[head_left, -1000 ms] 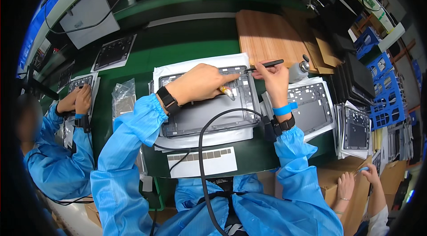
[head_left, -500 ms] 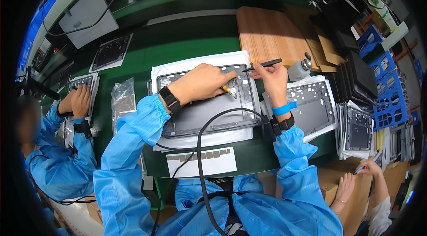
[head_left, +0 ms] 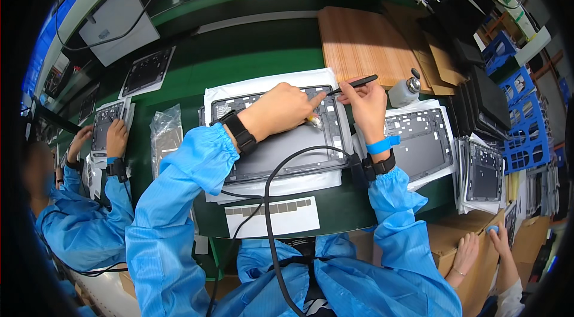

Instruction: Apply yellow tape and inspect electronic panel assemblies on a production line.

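Black tweezers (head_left: 362, 81) are pinched in my right hand (head_left: 366, 108), their tip pointing left at the upper right corner of a grey tablet-like housing (head_left: 275, 146). My left hand (head_left: 280, 112) reaches across the housing, index finger stretched to that corner, close to the tweezers' tip. The thumb is apart from it, with a small yellow-and-whitish covering or piece (head_left: 313, 120) there that I cannot make out clearly. Beneath the housing lie white foam sheets (head_left: 269, 78). What the fingertip touches is too small to tell.
Another housing (head_left: 418, 144) lies right, below a dispenser bottle (head_left: 404, 92) and wooden board (head_left: 365, 45). A black cable (head_left: 269, 215) crosses in front, beside a label strip sheet (head_left: 272, 217). A co-worker's hand (head_left: 116, 136) is left; other hands (head_left: 466, 252) touch a carton lower right.
My left hand has shifted slightly right, its index fingertip closer to the tweezers' tip. The right hand barely moves. The left co-worker's hands have moved apart.
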Demonstrator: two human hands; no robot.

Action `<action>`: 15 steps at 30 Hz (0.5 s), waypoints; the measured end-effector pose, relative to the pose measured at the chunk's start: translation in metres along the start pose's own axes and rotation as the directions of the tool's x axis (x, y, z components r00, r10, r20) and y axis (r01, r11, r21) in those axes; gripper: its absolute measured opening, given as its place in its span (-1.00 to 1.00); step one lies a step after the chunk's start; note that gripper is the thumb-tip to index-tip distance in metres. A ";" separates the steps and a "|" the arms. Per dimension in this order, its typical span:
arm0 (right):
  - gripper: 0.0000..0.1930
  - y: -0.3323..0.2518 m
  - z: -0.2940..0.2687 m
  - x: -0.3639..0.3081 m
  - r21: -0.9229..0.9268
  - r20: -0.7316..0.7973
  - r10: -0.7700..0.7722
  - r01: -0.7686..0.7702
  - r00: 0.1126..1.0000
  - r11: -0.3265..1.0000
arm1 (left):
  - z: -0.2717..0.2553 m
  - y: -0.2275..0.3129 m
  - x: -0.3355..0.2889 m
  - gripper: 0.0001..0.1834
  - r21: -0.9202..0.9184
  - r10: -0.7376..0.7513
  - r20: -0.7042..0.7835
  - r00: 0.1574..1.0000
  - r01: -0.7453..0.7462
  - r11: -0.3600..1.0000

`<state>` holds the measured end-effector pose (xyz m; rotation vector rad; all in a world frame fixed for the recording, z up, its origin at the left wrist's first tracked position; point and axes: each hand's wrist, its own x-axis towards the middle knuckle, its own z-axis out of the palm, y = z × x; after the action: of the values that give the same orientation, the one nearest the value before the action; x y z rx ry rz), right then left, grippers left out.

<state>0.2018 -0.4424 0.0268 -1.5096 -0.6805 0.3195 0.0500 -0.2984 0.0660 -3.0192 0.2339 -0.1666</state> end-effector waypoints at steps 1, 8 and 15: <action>-0.80 0.000 0.001 -0.001 0.001 0.000 -0.001 0.001 1.000 1.000 | 0.000 0.002 0.002 -0.49 0.062 0.011 0.004 1.000 -0.011 0.998; -0.73 -0.024 -0.014 0.003 -0.249 -0.289 -0.256 0.186 0.923 0.951 | -0.002 0.005 0.000 -0.46 0.099 0.029 -0.014 0.999 -0.028 0.995; -0.54 0.001 -0.010 -0.008 -0.508 0.073 -0.088 0.113 0.993 0.854 | -0.044 0.013 -0.074 -0.44 -0.358 -0.323 -0.222 0.920 0.231 0.905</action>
<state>0.2015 -0.4554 0.0253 -1.9683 -0.9294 0.0909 -0.0297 -0.3034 0.1006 -3.3363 -0.1767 -0.6408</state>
